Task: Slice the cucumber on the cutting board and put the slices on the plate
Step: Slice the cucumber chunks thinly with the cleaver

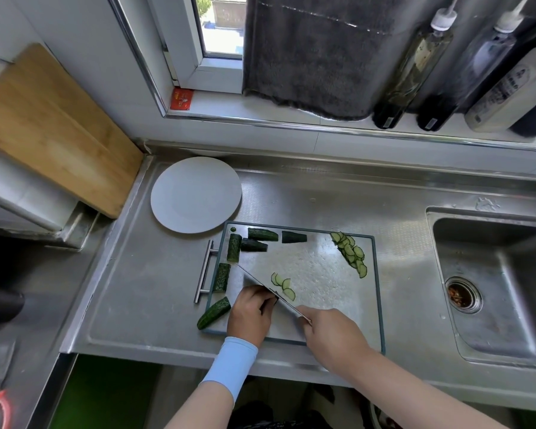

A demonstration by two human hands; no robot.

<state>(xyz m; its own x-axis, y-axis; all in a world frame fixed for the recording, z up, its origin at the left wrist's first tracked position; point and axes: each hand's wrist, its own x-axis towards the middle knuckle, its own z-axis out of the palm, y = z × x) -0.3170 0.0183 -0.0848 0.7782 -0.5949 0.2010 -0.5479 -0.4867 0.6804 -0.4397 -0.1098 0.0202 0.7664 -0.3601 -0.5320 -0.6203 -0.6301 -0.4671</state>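
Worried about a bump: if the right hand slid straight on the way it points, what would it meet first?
The right hand would probably meet the left hand first, close beside the knife; heights are hard to judge.

A single view is given, taken by a wide-angle camera worn on the head. The counter (143, 289) is looked down on steeply from over its near edge, with the lens faced forward toward the window (220, 32) at the top. The board (322, 274) is seen close, just below the middle. The plate (195, 195) is caught beyond it to the left, the sink (508, 274) at the right edge. Straight lines are bent near the borders
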